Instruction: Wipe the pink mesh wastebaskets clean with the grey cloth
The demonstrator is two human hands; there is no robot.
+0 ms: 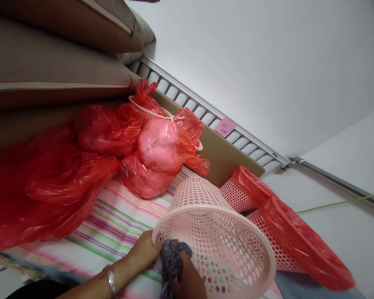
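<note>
A pink perforated plastic basket (212, 209) lies tilted on the striped cloth, its wide mouth facing me. My left hand (148, 249), with a silver bangle on the wrist, is closed on the basket's rim at its left side. Just right of it, my right hand (190, 276) grips a dark grey fuzzy cloth (172, 259) at the basket's mouth. The cloth touches the rim beside my left fingers. Part of my right hand is cut off by the bottom edge of the view.
Red plastic bags (162, 145) pile up on the striped cloth (112, 211) at the left. Red-lined baskets (274, 232) stand at the right. Behind are a metal rail (187, 83) with a pink note (225, 126), stacked cushions (59, 62) and a pole (336, 180).
</note>
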